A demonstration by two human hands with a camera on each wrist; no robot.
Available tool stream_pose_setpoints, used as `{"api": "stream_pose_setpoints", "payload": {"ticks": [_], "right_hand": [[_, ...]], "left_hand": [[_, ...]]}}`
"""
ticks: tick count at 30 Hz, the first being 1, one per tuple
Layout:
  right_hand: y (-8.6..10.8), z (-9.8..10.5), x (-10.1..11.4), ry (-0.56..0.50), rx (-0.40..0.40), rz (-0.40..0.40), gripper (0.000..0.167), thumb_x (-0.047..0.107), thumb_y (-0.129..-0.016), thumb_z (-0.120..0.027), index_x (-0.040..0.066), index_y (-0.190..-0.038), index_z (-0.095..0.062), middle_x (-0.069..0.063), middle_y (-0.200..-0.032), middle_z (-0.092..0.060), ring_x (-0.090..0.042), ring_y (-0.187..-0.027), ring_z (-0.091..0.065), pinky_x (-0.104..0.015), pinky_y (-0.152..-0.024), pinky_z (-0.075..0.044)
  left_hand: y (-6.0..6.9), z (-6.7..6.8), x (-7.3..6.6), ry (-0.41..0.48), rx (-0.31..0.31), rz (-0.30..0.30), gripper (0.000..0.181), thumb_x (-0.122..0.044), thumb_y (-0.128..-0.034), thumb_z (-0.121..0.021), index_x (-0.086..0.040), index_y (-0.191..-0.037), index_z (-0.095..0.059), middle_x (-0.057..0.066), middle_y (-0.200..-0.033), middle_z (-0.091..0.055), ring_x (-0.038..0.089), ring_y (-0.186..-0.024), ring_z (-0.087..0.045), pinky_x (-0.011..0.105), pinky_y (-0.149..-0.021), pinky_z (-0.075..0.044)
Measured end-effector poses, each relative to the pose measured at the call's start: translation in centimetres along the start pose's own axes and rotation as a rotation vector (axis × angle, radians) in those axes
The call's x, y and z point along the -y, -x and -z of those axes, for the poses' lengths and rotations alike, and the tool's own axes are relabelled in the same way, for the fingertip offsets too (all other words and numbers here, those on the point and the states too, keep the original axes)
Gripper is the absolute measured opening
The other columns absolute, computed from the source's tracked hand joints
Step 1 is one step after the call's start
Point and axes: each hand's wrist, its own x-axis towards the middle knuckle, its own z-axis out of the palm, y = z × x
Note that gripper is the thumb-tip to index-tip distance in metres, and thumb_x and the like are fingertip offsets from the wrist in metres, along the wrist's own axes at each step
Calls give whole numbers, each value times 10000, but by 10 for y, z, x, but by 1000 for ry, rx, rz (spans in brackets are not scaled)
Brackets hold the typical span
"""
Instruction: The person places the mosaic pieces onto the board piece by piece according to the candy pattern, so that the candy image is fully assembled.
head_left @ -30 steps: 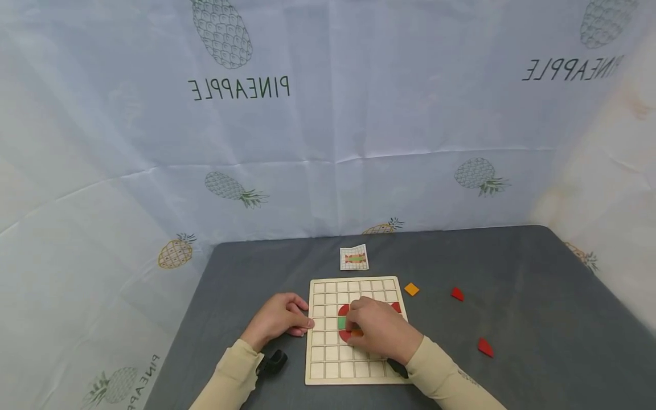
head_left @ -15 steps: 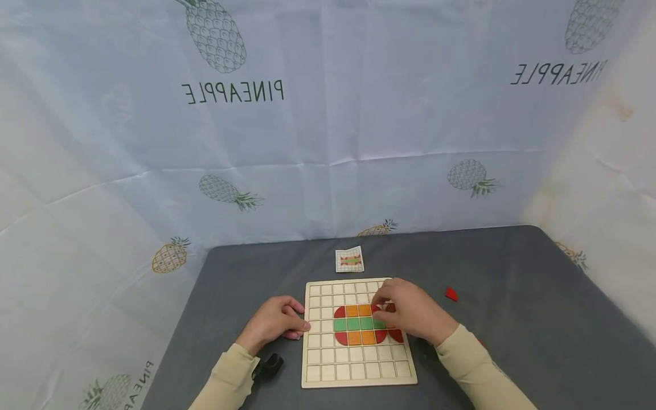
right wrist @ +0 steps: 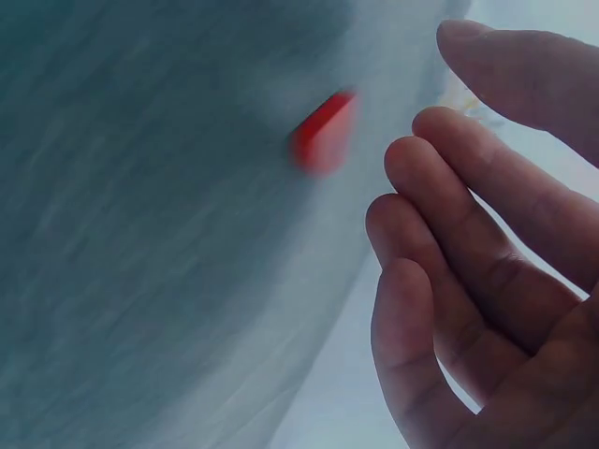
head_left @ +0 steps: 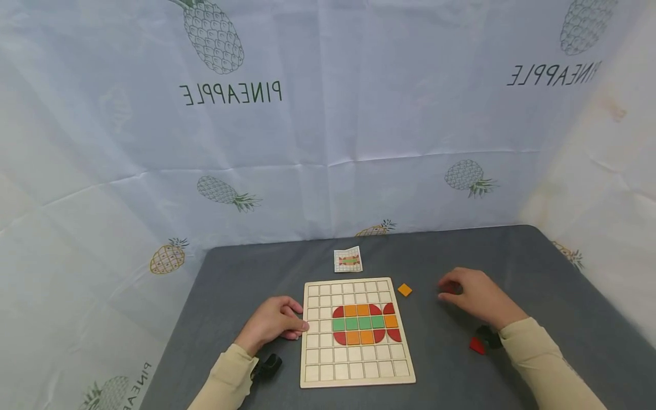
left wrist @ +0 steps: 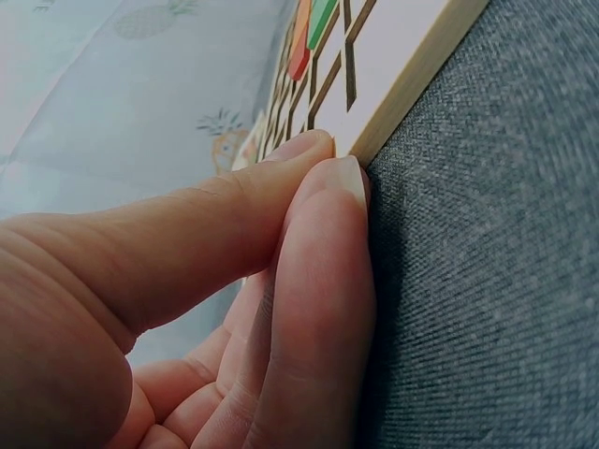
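A square wooden grid board (head_left: 328,356) lies on the table, with red rounded-corner, orange square and green square tiles (head_left: 351,323) set in its middle and right cells. At the board's left edge my left hand (head_left: 271,322) pinches the rim between thumb and index finger; the left wrist view shows the fingertips (left wrist: 318,243) close up at the board's edge. My right hand (head_left: 479,296) is over the table to the right, fingers loosely bent and spread from the thumb. Below it lies a red tile (right wrist: 326,140), apart from the fingers in the right wrist view.
A small printed pattern card (head_left: 348,259) lies behind the board. One loose orange tile (head_left: 405,290) sits just right of the board, and another red tile (head_left: 477,345) lies near my right wrist. A pineapple-print cloth (head_left: 307,125) hangs behind the grey table (head_left: 256,267).
My right hand has left the board's tile pattern and moved right, over a loose red tile. The pattern is now uncovered. My left hand stays at the board's left edge.
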Motion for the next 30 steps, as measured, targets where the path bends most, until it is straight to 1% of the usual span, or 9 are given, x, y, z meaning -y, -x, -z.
{"api": "stream_pose_setpoints", "payload": {"ticks": [3,7,11,16,19,24,30], "right_hand": [[2,2,-12,-1,13,-13,178,235,-900,-891,153,-1037,-811,48,-965,-725,-138,-876,-692,-418,-768,-628],[1,3,-20,-5,35,-35,183,239,-894,-892,143,-1026,-811,25,-970,-734,-182,-886,-711,-465,-778,-639],[0,4,-22,1,38,-48,190,243,-889,-895,137,-1022,-811,12,-965,-743,-185,-882,-707,-468,-773,-634],[-1,3,-24,7,50,-59,183,243,-883,-897,145,-1011,-810,22,-952,-737,-157,-863,-685,-421,-741,-611],[-1,2,-25,4,54,-63,178,241,-885,-894,144,-1009,-811,27,-947,-735,-142,-854,-677,-400,-728,-603],[-5,0,-24,-1,53,-62,159,221,-885,-894,133,-981,-802,12,-933,-734,-146,-833,-678,-403,-724,-606],[-11,-2,-14,-1,56,-71,146,219,-884,-896,143,-953,-793,17,-920,-731,-131,-818,-666,-395,-722,-606]], "left_hand": [[0,1,0,-3,-4,-2,437,-109,-833,-935,36,-1150,-672,116,-871,-721,144,-727,-773,311,-656,-680],[1,1,0,-3,-10,0,438,-110,-833,-935,37,-1150,-672,120,-872,-716,150,-727,-773,311,-652,-679],[1,0,1,2,-4,2,443,-110,-835,-935,35,-1159,-671,124,-878,-715,153,-728,-774,322,-660,-682],[1,-1,1,0,3,-2,444,-117,-836,-938,30,-1160,-672,125,-872,-713,146,-718,-768,333,-665,-684],[0,-1,1,-2,4,-2,442,-119,-835,-939,26,-1157,-672,123,-871,-714,143,-711,-765,332,-664,-684],[0,0,1,-4,2,2,435,-119,-838,-938,24,-1152,-673,123,-871,-711,142,-707,-765,325,-658,-683],[1,0,0,-1,5,-3,428,-123,-838,-937,20,-1147,-677,116,-863,-710,144,-706,-762,322,-663,-682]]}}
